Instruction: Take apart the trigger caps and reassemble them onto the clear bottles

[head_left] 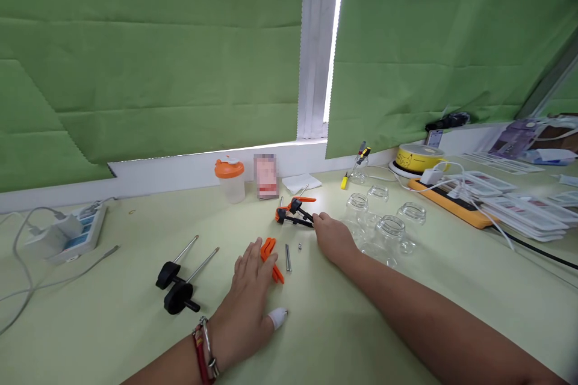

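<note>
My left hand (250,304) lies palm down on the table, fingers stretched out, its thumb tip wrapped in white. Its fingertips reach the orange plastic pieces (268,248); whether they press on them is hard to see. Two thin metal rods (288,257) and a tiny metal piece (300,246) lie just right of these. My right hand (335,240) is closed at the ends of the black arms of two black-and-orange parts with metal shafts (295,206). Left of my left hand rest two black round caps with metal shafts (179,298).
Several clear glass jars (391,228) stand beside my right forearm. Behind are an orange-lidded cup (230,180), a blurred pink box (266,177) and screwdrivers in a jar (359,168). Power strips (88,231) with cables lie left, an orange one (451,201) right, near stacked white packs (524,213).
</note>
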`<state>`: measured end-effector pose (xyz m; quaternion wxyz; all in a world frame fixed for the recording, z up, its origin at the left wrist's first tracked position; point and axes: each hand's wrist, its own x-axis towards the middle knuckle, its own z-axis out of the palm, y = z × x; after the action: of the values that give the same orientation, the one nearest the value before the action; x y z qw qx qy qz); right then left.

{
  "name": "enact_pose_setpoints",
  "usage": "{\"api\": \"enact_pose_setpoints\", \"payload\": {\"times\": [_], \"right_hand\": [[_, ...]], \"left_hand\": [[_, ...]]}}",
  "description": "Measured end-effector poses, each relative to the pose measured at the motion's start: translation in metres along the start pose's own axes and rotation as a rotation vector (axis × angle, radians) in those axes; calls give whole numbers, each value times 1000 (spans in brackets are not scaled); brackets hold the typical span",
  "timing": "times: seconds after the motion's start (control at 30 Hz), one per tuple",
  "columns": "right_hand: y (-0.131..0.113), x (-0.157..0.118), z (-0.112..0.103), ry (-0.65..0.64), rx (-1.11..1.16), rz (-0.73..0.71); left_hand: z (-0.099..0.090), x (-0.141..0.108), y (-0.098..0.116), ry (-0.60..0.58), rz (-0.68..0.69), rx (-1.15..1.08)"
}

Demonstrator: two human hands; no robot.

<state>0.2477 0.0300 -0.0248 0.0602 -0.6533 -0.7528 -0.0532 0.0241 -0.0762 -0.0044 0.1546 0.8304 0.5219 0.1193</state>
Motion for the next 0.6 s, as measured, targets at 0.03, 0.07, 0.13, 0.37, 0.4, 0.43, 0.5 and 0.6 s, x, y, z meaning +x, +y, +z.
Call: {"api": "enact_pose_setpoints", "payload": {"times": [0.03, 0.07, 0.13, 0.37, 0.4, 0.43, 0.5, 0.6], "right_hand": [[1, 1, 0, -11, -9, 0], [2, 2, 0, -19, -16, -1], [5, 4, 0, -32, -25, -5], [10, 6, 8, -26, -44, -48], [10, 6, 8, -28, -45, -49], [10, 6, 8, -32, -44, -48], [9, 5, 7, -41, -45, -42], [8, 4, 4, -61, -48, -29]], "left_hand": [[0, 2, -1, -36, -13, 8], [0, 3, -1, -69, -23, 16], [1, 6, -3, -119, -33, 33], [1, 8, -6, -229, 2, 75], [1, 8, -6, -242, 5, 80], [0, 8, -6, -252, 8, 84], [0, 7, -6, -263, 10, 87], [0, 7, -7, -265, 11, 87]]}}
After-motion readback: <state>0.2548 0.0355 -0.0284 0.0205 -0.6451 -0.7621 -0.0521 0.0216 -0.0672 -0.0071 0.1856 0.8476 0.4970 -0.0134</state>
